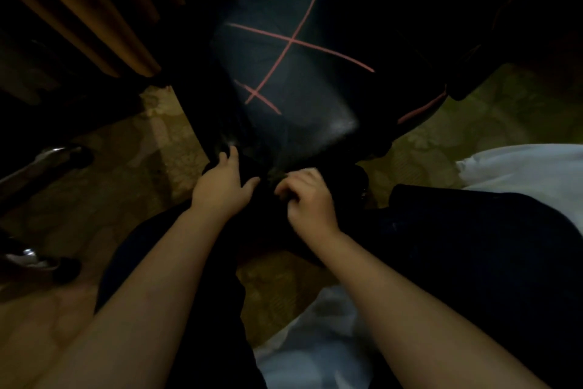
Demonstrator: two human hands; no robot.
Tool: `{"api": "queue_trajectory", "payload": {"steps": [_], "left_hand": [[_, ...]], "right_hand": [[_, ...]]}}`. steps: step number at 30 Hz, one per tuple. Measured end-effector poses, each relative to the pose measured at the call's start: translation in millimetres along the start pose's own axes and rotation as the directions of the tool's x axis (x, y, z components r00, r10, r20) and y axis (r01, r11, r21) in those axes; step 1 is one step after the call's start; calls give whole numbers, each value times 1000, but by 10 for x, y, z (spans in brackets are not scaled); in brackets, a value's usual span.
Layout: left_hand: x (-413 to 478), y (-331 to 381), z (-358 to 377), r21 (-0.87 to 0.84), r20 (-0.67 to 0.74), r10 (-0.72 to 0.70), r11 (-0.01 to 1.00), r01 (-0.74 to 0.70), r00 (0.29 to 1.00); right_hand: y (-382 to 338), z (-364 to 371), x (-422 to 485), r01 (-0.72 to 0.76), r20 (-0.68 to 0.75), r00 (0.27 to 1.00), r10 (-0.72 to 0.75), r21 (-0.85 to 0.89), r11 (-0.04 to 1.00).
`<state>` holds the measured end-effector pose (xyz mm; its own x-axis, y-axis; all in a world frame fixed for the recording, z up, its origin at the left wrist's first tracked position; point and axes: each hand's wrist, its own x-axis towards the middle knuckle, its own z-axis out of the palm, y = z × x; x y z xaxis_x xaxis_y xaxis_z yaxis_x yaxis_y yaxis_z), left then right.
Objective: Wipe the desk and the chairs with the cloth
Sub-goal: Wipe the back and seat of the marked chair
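A black padded chair (293,73) with pink stitched lines fills the middle of the head view, and both my hands are at its near edge. My left hand (225,182) rests on the seat's front left corner, fingers stretched forward and thumb spread wide. My right hand (307,198) is just to the right, its fingers curled round a dark bunched cloth (275,173) pressed against the seat's front edge. The cloth is dim and mostly hidden in shadow, so its outline is hard to make out.
An orange curtain (94,10) hangs at the upper left. Chrome legs of another chair (47,155) lie at the left on the patterned carpet (142,168). White fabric (520,168) lies at the right and below. My dark-trousered knees (473,246) flank the chair.
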<state>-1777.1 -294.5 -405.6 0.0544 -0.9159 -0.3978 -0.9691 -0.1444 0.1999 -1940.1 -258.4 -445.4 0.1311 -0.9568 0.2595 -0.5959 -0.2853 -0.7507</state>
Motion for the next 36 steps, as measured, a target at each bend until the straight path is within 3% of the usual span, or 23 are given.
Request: {"api": "queue_trajectory", "payload": {"steps": [3,5,6,8,11,13,15,17,19,22,25,29,31,33,36], "left_hand": [[-38,-44,13,-78,-4,-4,997,4,1000],[-42,-71,12,-96,-34,9,995,-13,999],[-39,-79,7,-100,-43,16,995,-21,999],[-31,-82,-12,-101,-47,26,994,-31,999],[-38,-37,-24,-50,-46,34,998,-36,998],[-48,0,-2,-20,-34,36,999,-37,999],[-54,19,31,-9,-23,38,999,-38,999],[-56,6,43,-7,-20,42,999,-42,999],[-58,-22,44,-20,-27,48,999,-49,998],[-49,-31,28,-21,-30,61,998,-62,998],[-23,-7,0,3,-21,69,998,-69,997],[-29,63,24,67,0,47,997,-47,999],[-46,76,48,81,4,36,996,-36,999],[-44,48,51,78,1,36,996,-35,999],[-26,-16,35,81,0,45,996,-45,999]], "right_hand": [[230,-260,254,-286,-283,917,280,23,958],[295,-335,302,-411,-366,839,403,58,910],[259,-314,277,-409,-364,844,393,37,912],[111,-171,147,-313,-299,910,288,-38,949],[-84,76,-153,-69,-55,996,65,-85,994],[-81,179,-288,140,131,984,-124,-128,982],[-34,188,-302,230,215,956,-198,-133,964],[-23,109,-207,124,110,987,-114,-83,989],[19,-30,-42,-46,-118,992,38,-63,997],[171,-201,145,-301,-399,874,278,6,954],[18,-84,0,-412,-427,818,386,34,911],[-116,170,-400,-249,-163,958,234,-78,965],[-36,91,-323,-199,-139,972,191,-51,979],[83,-44,-143,-292,-280,917,284,13,956],[297,-240,147,-430,-465,762,451,157,889]]}}
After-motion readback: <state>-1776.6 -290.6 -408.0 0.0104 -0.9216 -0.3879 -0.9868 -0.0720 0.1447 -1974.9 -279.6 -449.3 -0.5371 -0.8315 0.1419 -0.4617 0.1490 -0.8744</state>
